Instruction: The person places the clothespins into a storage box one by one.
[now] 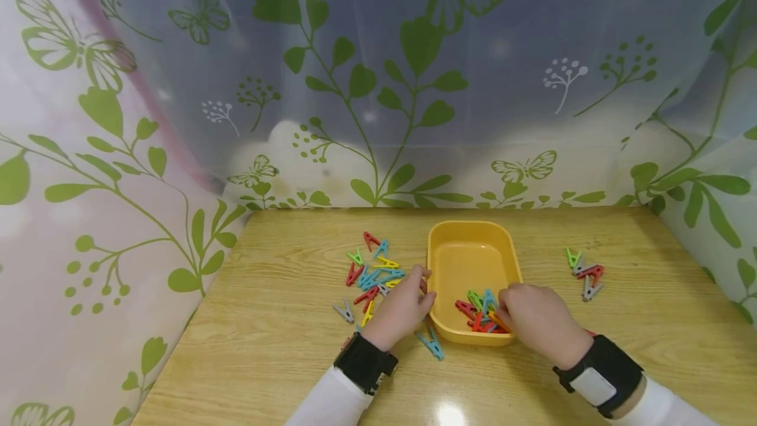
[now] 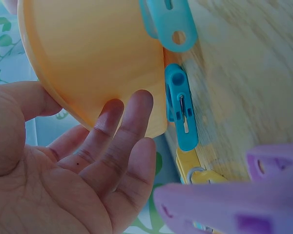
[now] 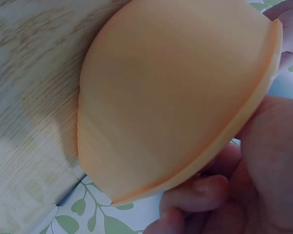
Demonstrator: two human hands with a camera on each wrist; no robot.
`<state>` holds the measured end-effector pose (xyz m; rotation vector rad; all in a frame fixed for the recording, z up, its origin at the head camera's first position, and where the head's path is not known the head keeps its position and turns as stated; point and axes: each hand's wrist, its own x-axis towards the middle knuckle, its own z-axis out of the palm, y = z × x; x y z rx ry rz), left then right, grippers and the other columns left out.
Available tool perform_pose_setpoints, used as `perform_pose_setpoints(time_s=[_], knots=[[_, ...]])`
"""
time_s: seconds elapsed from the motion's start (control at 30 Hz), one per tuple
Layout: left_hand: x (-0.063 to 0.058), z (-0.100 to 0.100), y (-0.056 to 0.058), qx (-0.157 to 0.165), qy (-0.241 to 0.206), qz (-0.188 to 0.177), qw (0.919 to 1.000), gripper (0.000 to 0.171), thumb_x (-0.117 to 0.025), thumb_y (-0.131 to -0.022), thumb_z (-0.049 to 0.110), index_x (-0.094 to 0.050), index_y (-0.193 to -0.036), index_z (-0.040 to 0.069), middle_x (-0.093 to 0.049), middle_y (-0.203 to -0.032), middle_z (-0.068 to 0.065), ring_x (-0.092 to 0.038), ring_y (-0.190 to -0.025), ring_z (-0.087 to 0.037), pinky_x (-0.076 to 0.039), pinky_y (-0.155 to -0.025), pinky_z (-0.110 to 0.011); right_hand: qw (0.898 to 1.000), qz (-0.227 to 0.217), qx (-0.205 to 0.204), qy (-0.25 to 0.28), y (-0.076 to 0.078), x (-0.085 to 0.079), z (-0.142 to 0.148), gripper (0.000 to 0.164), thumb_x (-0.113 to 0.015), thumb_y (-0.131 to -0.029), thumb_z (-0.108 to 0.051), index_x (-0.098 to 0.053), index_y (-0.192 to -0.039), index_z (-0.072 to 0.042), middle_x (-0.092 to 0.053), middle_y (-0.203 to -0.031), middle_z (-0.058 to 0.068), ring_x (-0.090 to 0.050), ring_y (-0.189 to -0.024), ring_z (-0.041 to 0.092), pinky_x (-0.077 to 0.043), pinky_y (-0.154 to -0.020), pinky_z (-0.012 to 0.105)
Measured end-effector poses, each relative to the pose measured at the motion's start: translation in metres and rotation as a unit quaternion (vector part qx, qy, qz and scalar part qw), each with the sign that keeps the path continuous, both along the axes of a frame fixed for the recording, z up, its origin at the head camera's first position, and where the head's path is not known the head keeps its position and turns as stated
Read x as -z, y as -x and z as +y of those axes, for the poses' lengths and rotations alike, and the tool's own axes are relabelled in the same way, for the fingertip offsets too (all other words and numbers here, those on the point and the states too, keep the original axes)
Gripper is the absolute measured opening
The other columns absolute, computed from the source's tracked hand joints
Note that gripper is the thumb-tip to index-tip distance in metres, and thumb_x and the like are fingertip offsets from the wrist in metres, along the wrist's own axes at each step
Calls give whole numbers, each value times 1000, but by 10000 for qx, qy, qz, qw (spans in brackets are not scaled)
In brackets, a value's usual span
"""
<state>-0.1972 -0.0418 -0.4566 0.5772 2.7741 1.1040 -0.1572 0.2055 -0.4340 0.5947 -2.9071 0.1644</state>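
A yellow plastic box (image 1: 440,235) stands on the table with several small clothespins (image 1: 467,309) heaped in its front right part. My left hand (image 1: 402,307) holds the box's left side, thumb over the rim and fingers (image 2: 132,117) along the outer wall. Curled over the front right rim, my right hand (image 1: 541,321) has its fingers (image 3: 200,192) inside the box among the clothespins. An orange clothespin (image 1: 501,322) shows right at those fingertips; I cannot tell whether they pinch it.
Left of the box lie several clothespins (image 1: 368,277) in mixed colours; a blue clothespin (image 1: 432,345) lies near my left hand. A purple clothespin (image 2: 210,204) looms close in the left wrist view. Right of the box is a small group with a red clothespin (image 1: 591,273). Patterned curtains (image 1: 378,117) border the table.
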Motion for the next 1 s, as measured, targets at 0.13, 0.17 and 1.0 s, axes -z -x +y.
perform_pose_setpoints(time_s=[0.13, 0.17, 1.0], knots=[[0, 0, 0, -7, 5, -34, 10000, 38, -61, -105, 19, -51, -139, 6, -61, -99, -2, -50, -63, -8, -42, -55, -22, 9999, 85, -41, 49, -1, 0, 0, 30, -81, -86, -14, -58, -67, -15, -47, -62, -4, -41, -52, 8, -34, -49, 27], [0, 0, 0, -3, 5, -39, 10000, 38, -61, -105, 19, -51, -139, 6, -61, -99, -2, -50, -63, -8, -42, -54, -22, 9999, 110, -51, 66, -2, 0, 0, 30, -81, -86, -14, -58, -66, -16, -46, -62, -4, -41, -52, 8, -34, -49, 27], [-1, -1, 0, 61, -17, -23, 10000, 37, -59, -106, 19, -50, -139, 6, -59, -96, -2, -51, -64, -8, -42, -55, -22, 9918, 828, 579, 783, 4, -28, 45, 15, -75, -94, -17, -73, -89, -3, -55, -69, -1, -45, -54, 9, -36, -47, 26]])
